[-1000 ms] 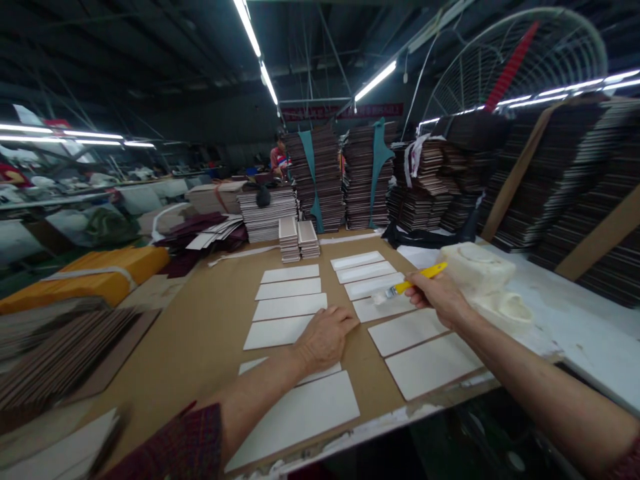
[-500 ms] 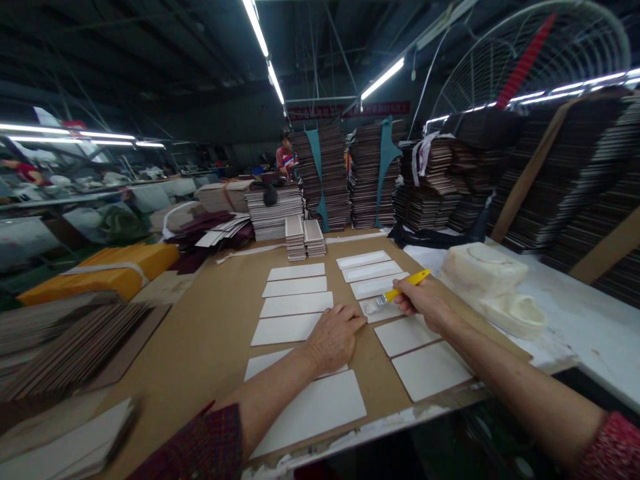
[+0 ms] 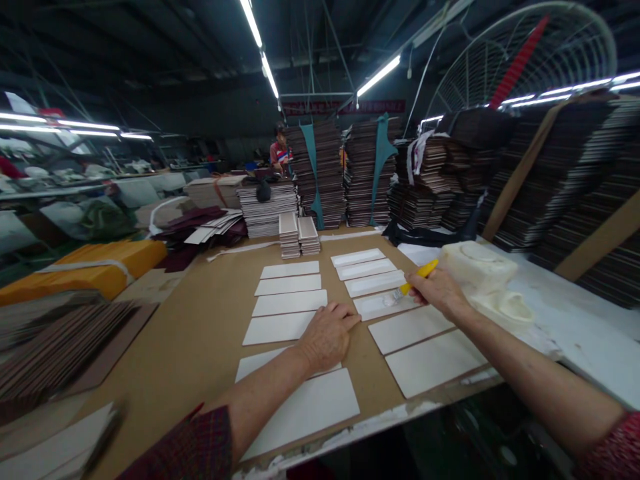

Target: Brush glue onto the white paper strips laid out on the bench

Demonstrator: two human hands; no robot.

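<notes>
My right hand (image 3: 436, 291) grips a paintbrush (image 3: 426, 269) by its yellow handle. Its bristles press on a white rectangular panel (image 3: 367, 307) in the right column, where the surface looks wet. Above that panel lie several more with a glossy white coat, such as the top panel (image 3: 356, 257); the two nearest me look matte. My left hand (image 3: 327, 333) rests with fingers stretched out, its fingertips by the left edge of the brushed panel. Beneath and beside it runs a left column of matte white panels (image 3: 289, 303), partly covered by my hand and forearm.
Brown board (image 3: 200, 340) covers the table. Right of my hand stands a cream-coloured, glue-crusted container (image 3: 477, 267). Two small panel stacks (image 3: 299, 237) sit at the back, before tall dark stacks (image 3: 367, 180). A person (image 3: 280, 150) is behind them. A caged fan (image 3: 530, 60) looms upper right.
The paintbrush has moved rightward along the same panel, from its left end toward its middle. My left hand keeps its place by the panel's edge. The whole view has shifted slightly.
</notes>
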